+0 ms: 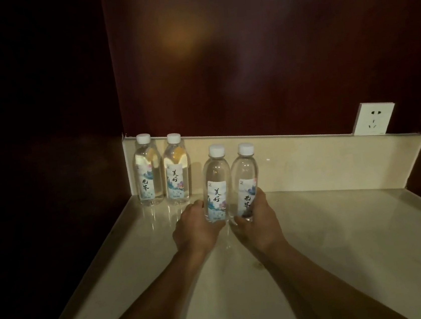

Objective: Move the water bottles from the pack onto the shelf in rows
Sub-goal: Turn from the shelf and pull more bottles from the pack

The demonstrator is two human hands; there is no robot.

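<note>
Left hand [199, 228] and right hand [257, 221] each grip a full water bottle [216, 185] low on its label, upright, side by side over the shelf [344, 236], near the two already placed bottles [162, 170] at far left. Bottles judged moderately heavy, thin-walled and smooth; a low body grip suits them, not the cap.

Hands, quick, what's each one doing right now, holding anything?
Left hand: fingers wrapped round the lower part of a water bottle.
Right hand: gripping the neighbouring water bottle the same way.
</note>
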